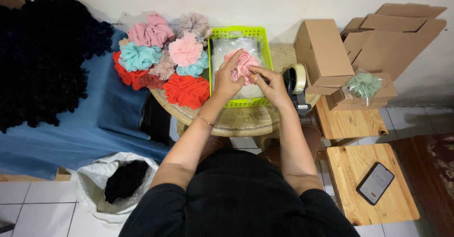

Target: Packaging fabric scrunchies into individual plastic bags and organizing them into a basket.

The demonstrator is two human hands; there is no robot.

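Note:
Both my hands meet over a lime green plastic basket [265, 48] on a small round table [236, 119]. My left hand [226, 78] and my right hand [269, 83] pinch a pink ruffled fabric scrunchie [243, 63] that lies on clear plastic bags inside the basket. A thin bracelet circles my left wrist.
A heap of several scrunchies [163, 57] in pink, teal, red and beige lies left of the basket. A tape dispenser [295, 83] stands at its right. Cardboard boxes [326, 52] and a bagged green scrunchie [364, 86] sit on a wooden stool; a phone [375, 183] lies on another.

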